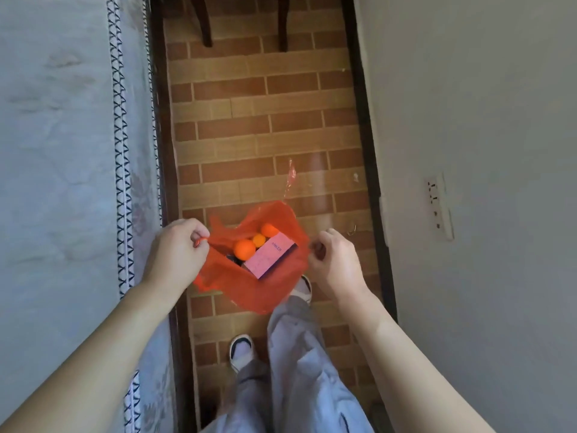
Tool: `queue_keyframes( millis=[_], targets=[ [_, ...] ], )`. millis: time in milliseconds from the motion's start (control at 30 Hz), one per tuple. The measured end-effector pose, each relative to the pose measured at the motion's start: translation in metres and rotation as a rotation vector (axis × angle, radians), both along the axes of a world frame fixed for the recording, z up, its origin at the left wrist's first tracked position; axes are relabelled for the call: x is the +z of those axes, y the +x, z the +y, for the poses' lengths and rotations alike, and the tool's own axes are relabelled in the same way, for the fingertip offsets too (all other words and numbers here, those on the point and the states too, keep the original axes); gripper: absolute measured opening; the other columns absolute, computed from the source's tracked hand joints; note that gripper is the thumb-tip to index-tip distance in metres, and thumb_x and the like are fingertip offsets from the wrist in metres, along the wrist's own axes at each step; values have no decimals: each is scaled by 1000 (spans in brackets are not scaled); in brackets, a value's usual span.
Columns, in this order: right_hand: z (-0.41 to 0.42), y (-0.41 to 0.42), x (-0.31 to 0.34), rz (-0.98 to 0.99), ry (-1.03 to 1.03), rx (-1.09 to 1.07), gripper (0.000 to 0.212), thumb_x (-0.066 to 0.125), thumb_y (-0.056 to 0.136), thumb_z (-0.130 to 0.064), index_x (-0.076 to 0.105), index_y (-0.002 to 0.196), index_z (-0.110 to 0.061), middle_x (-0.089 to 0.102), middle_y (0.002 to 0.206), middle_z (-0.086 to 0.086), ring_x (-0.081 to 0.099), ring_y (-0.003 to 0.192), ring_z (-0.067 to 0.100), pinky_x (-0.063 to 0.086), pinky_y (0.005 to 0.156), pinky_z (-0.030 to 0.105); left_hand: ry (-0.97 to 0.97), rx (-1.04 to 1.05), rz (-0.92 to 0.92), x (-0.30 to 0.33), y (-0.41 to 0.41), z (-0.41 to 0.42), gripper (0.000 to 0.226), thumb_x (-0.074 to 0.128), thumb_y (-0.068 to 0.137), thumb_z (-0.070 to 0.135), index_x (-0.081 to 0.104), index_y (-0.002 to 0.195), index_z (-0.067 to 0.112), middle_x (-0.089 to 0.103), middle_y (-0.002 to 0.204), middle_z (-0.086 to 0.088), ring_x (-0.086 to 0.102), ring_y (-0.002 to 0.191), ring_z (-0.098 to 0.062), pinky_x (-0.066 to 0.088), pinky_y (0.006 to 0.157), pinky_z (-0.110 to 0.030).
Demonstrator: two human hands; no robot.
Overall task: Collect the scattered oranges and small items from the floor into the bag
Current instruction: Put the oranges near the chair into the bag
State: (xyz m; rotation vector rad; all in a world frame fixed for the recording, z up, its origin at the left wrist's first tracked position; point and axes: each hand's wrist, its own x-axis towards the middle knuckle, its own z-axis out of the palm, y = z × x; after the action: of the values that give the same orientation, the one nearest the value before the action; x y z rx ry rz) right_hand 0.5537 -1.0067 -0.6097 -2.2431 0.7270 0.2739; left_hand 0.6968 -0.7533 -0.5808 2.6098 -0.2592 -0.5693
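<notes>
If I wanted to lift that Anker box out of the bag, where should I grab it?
Probably pinch the Anker box by its long edges, coming straight down through the bag's open mouth. It lies flat-face-up and tilted, with oranges crowding its far-left side.

A brick-patterned floor (265, 120) runs from 12 to 6 o'clock. On it stand 2 dark chair legs (206, 23) at 12 o'clock and 2 slippered feet (242, 351) near 6 o'clock.

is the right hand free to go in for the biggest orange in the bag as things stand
Probably not yet: the right hand pinches the bag edge. The biggest orange lies uncovered under the open mouth, so letting go would clear the way.
</notes>
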Motion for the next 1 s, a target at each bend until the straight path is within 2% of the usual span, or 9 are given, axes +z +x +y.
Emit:
queue_keyframes(
  millis=[167, 300, 433, 567, 733, 867, 933, 1000],
  targets=[
    [-7, 13, -49, -35, -27, 14, 13, 65, 85, -6, 68, 82, -18, 55, 80, -10, 55, 67, 7, 41, 57, 15, -13, -31, -24, -57, 11, 0, 22, 70, 82, 1, 73, 85, 23, 64, 84, 8, 62, 77, -13, 48, 73, -27],
    [-4, 15, -90, -51, -47, -6, 14, 66, 85, -7, 68, 84, -21, 58, 82, -10, 56, 70, 9, 49, 62, 26, -54, -75, -24, -100, 10, 1, 24, 70, 83, 0, 72, 84, 23, 64, 85, 8, 62, 75, -12, 52, 74, -30],
    [-5, 16, -131, -102, -72, -30, 18, 68, 86, -6, 70, 86, -23, 59, 84, -11, 57, 73, 8, 54, 67, 32, -74, -132, -81, -137, 15, 10, 20, 70, 86, 3, 73, 88, 23, 63, 86, 10, 59, 74, -9, 48, 72, -27],
    [-6, 18, -169, -150, -57, -46, 20, 70, 88, -7, 71, 90, -27, 60, 86, -12, 61, 77, 11, 58, 71, 39, -100, -132, -142, -171, 30, 21, 21, 71, 84, 1, 73, 88, 22, 62, 82, 11, 61, 77, -12, 48, 73, -27],
    [-4, 27, -218, -219, -116, 2, 16, 71, 90, -10, 71, 93, -27, 57, 89, -14, 60, 79, 9, 57, 73, 36, -153, -158, -222, -214, 54, 32, 22, 69, 86, 1, 71, 87, 23, 59, 79, 12, 62, 70, -7, 46, 67, -23],
    [-2, 39, -258, -307, -146, 126, 14, 66, 92, -20, 72, 104, -25, 53, 95, -16, 58, 77, 7, 54, 68, 32, -179, -202, -308, -245, 69, 42, 20, 71, 84, 3, 71, 87, 22, 59, 81, 10, 56, 72, -4, 44, 68, -28],
    [-1, 45, -280, -311, -200, 208, 24, 66, 93, -15, 71, 115, -25, 47, 100, -20, 57, 76, 7, 51, 66, 26, -185, -224, -324, -264, 74, 49, 19, 72, 84, 3, 71, 88, 21, 57, 82, 11, 56, 77, 2, 40, 68, -18],
    [1, 51, -299, -296, -272, 281, 31, 67, 94, -17, 68, 124, -26, 47, 108, -19, 59, 80, 7, 52, 66, 27, -194, -239, -327, -284, 77, 60, 20, 72, 84, 2, 70, 89, 21, 56, 82, 12, 56, 78, 5, 38, 68, -10]
  ],
)
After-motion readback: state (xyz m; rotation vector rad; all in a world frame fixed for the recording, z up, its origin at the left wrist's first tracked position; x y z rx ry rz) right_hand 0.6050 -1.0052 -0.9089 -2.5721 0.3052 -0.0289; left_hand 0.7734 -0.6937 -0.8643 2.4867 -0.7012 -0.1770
